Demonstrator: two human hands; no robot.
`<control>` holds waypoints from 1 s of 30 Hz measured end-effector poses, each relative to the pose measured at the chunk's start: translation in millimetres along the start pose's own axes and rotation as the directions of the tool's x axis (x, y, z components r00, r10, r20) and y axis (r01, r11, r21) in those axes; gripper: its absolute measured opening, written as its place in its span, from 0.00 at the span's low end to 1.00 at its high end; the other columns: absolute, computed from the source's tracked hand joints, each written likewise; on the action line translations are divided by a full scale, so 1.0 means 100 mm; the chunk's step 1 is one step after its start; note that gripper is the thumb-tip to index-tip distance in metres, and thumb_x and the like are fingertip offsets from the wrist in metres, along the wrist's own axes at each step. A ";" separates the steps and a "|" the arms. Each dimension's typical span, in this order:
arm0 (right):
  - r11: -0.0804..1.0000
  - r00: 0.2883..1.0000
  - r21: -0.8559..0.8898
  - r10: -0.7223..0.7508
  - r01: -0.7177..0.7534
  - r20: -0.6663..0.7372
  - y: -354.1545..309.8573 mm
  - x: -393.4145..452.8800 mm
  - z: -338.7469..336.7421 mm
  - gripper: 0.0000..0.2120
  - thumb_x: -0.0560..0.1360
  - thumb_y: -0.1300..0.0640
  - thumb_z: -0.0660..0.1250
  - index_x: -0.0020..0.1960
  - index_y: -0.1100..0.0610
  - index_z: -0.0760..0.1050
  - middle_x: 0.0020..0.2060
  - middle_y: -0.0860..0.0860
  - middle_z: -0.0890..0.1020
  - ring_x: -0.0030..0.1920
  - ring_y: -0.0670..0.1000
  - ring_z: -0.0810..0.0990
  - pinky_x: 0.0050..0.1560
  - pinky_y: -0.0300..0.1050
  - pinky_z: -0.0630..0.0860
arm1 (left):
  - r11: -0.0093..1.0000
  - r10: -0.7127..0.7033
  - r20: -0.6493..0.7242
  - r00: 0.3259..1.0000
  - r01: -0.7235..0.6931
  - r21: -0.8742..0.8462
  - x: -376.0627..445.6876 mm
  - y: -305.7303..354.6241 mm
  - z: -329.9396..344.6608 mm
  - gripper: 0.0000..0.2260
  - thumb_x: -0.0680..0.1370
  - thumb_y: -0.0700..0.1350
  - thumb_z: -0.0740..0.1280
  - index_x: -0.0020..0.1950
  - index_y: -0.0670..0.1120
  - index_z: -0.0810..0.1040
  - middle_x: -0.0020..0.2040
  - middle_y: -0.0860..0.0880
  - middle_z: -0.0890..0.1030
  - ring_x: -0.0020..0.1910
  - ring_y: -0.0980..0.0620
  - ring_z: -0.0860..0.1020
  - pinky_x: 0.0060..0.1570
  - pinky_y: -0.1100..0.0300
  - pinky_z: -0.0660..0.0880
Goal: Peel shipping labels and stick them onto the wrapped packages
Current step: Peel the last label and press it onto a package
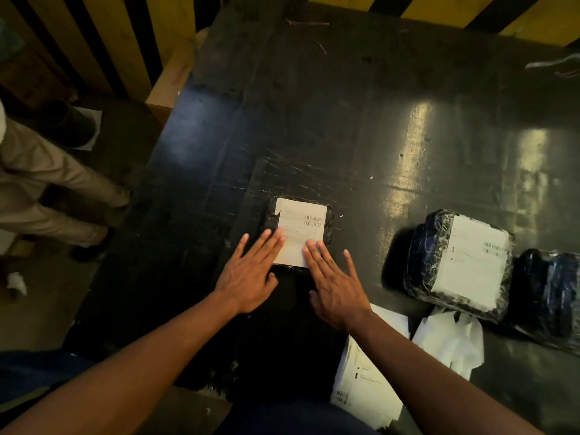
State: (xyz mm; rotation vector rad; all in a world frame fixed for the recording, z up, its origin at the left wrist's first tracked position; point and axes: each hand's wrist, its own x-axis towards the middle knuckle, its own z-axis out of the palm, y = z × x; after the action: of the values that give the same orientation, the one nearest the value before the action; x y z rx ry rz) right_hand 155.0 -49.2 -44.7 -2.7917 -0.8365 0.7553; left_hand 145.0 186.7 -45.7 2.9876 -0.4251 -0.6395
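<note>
A person's left hand (248,274) and right hand (334,284), both flat with fingers straight, press a white shipping label (301,230) onto a small package (329,229) wrapped in black plastic at the middle of a dark, glossy table (314,105). The label's far left corner is torn. To the right lie a larger wrapped package (426,255), already labelled, and just beside it another (547,293) whose top shows only wrap. Near the right forearm lie a label sheet (361,381) and crumpled white backing paper (452,340). Another person's trouser legs (47,189) show at left.
</note>
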 end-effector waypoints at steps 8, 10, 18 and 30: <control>1.000 1.000 0.019 0.008 -0.008 -0.002 -0.03 0.01 -0.02 0.43 0.80 0.49 0.58 0.82 0.51 0.32 0.81 0.48 0.32 0.80 0.50 0.29 0.79 0.66 0.34 | 0.995 0.010 -0.082 0.997 -0.018 -0.099 0.20 0.16 -0.15 0.34 0.83 0.55 0.57 0.85 0.50 0.45 0.84 0.52 0.42 0.83 0.51 0.38 0.79 0.47 0.34; 1.000 1.000 0.015 0.007 -0.007 -0.007 -0.03 0.00 -0.01 0.42 0.80 0.50 0.58 0.83 0.51 0.33 0.82 0.49 0.33 0.81 0.50 0.30 0.79 0.67 0.35 | 0.994 0.042 -0.055 0.998 -0.047 -0.096 0.34 0.27 -0.20 0.33 0.84 0.55 0.55 0.84 0.51 0.41 0.84 0.53 0.38 0.82 0.52 0.36 0.78 0.48 0.32; 0.999 0.999 0.036 0.018 -0.019 0.036 -0.01 0.02 -0.04 0.42 0.80 0.49 0.56 0.81 0.49 0.29 0.81 0.47 0.30 0.80 0.49 0.27 0.78 0.67 0.33 | 0.999 -0.012 -0.027 1.000 0.011 -0.042 0.37 -0.01 -0.21 0.33 0.83 0.55 0.55 0.84 0.54 0.42 0.84 0.55 0.43 0.84 0.54 0.43 0.79 0.44 0.34; 0.999 1.000 0.051 0.009 -0.008 -0.016 -0.01 0.00 -0.01 0.43 0.79 0.50 0.58 0.83 0.51 0.33 0.82 0.47 0.34 0.81 0.50 0.31 0.79 0.67 0.36 | 0.994 -0.043 -0.041 0.998 0.039 -0.099 0.79 0.16 -0.31 0.34 0.84 0.62 0.52 0.84 0.52 0.38 0.84 0.53 0.37 0.83 0.51 0.36 0.77 0.45 0.29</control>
State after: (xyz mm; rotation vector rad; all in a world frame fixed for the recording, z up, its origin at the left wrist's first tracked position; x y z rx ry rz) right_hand 154.6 -48.0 -43.5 -2.7550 -0.7916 0.7440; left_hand 222.5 148.8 -46.8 2.9176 -0.3205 -0.5807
